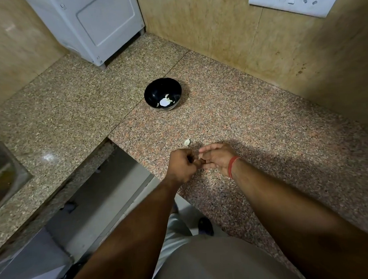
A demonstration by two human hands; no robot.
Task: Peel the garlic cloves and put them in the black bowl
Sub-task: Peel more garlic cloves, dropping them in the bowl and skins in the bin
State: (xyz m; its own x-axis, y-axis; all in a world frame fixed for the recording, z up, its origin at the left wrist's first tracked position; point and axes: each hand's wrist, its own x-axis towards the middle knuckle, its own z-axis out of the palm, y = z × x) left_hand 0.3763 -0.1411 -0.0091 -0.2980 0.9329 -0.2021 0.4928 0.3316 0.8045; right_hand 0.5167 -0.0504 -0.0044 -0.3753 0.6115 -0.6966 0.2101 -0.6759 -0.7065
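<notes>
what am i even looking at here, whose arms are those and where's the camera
There is no machine: one picture, from a camera worn on a person's head, looking down at their own arms over a speckled granite counter. The left hand is curled and the right hand, with a red thread at its wrist, meets it; between them they seem to pinch a small garlic clove, mostly hidden. Ahead stands the black bowl with pale peeled pieces inside. A scrap of garlic, perhaps peel, lies on the counter just beyond the hands. A sink edge shows far left, a socket plate on the wall.
</notes>
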